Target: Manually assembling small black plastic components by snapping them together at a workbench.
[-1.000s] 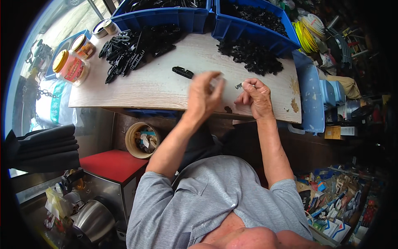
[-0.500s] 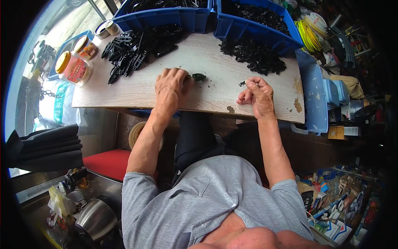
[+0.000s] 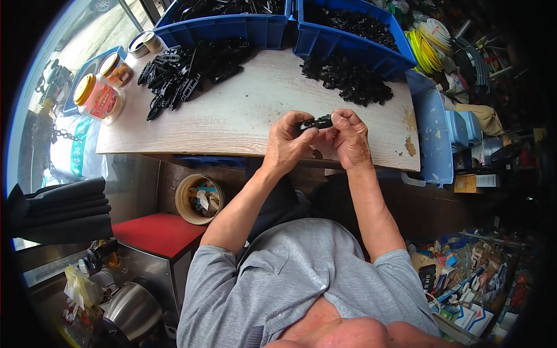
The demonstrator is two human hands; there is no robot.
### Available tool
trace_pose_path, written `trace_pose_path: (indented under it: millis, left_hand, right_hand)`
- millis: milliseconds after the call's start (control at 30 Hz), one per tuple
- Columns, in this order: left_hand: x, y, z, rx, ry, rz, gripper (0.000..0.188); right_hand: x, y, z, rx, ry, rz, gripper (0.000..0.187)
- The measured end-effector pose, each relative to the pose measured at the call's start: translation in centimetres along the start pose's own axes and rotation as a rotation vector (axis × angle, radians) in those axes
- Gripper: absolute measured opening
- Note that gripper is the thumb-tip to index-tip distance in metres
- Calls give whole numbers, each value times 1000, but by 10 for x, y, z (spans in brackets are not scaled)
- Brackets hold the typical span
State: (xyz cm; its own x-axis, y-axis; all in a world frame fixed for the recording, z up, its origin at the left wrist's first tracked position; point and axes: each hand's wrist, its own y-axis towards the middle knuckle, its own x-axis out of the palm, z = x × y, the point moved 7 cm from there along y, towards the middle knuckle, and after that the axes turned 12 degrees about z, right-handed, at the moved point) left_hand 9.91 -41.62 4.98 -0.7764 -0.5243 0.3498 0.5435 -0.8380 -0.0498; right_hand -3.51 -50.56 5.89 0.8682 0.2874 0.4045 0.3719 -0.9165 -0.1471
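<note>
Holding a black plastic strip (image 3: 317, 122), the left hand (image 3: 282, 146) is curled closed on its left end in the head view, while the right hand (image 3: 353, 145) pinches at the right end; whatever else its fingers hide cannot be told. The strip lies between the two hands, raised above the counter (image 3: 217, 123) near its front edge. Toward the counter's back left sits a heap of black strips (image 3: 187, 74), toward its back right a heap of small black pieces (image 3: 351, 83).
</note>
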Motion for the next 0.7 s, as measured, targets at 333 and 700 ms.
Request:
trace_pose_path:
  millis: [333, 700]
  left_hand:
    - [19, 4, -9, -137, -36, -86, 22]
    - [18, 6, 0, -293, -103, 18, 14]
  right_hand:
    - [-1, -3, 5, 67, 121, -30, 12]
    - [5, -7, 0, 47, 26, 18, 13]
